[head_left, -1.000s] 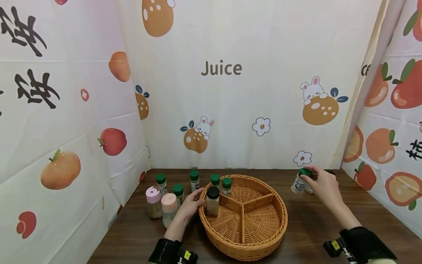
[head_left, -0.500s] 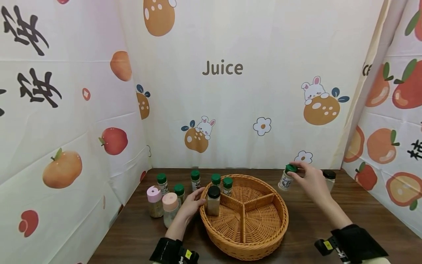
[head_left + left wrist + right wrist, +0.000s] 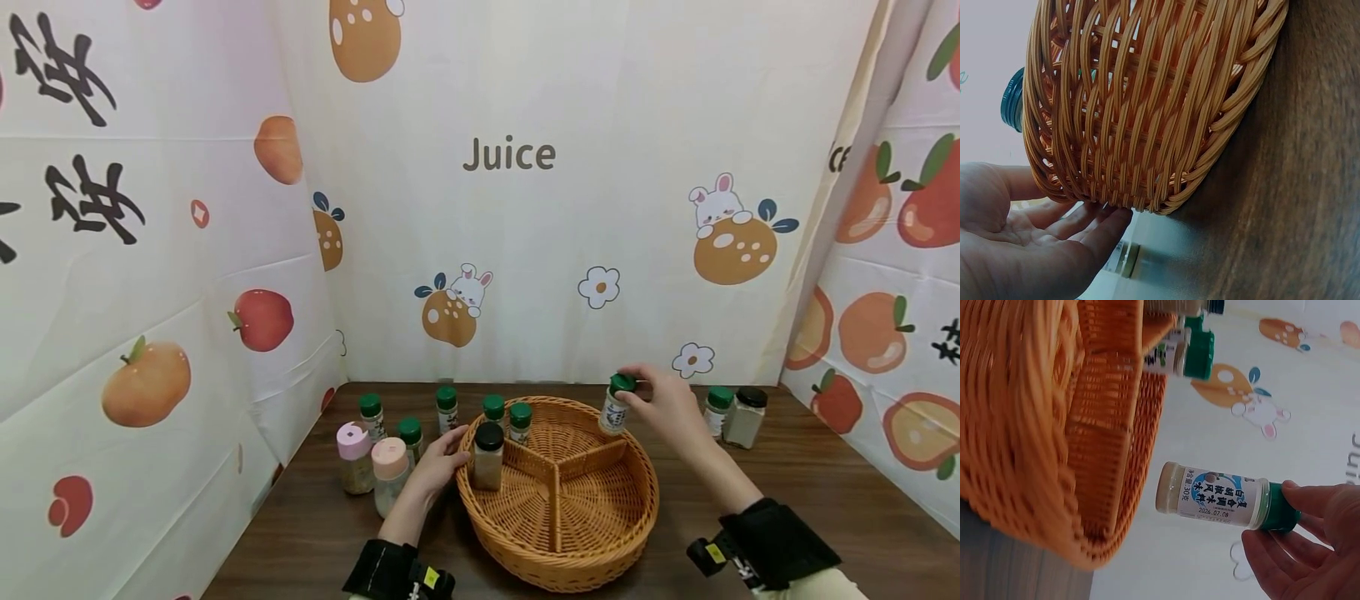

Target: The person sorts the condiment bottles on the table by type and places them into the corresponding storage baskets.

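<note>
My right hand pinches the green cap of a white-labelled seasoning bottle. In the head view it overlaps the far right rim; the right wrist view shows the bottle beyond the rim, fingers on its cap. My left hand grips the left rim of a round wicker basket with three compartments. In the left wrist view its fingers touch the woven outer wall. A black-capped jar stands in the left compartment, with a green-capped bottle behind it.
Left of the basket stand a purple-lidded jar, a pink-lidded jar and several green-capped bottles. At the back right are another green-capped bottle and a black-lidded jar. A printed curtain hangs behind the table.
My right hand has carried the seasoning bottle left from beside the back-right containers to the basket's far right rim. The left hand has stayed on the basket.
</note>
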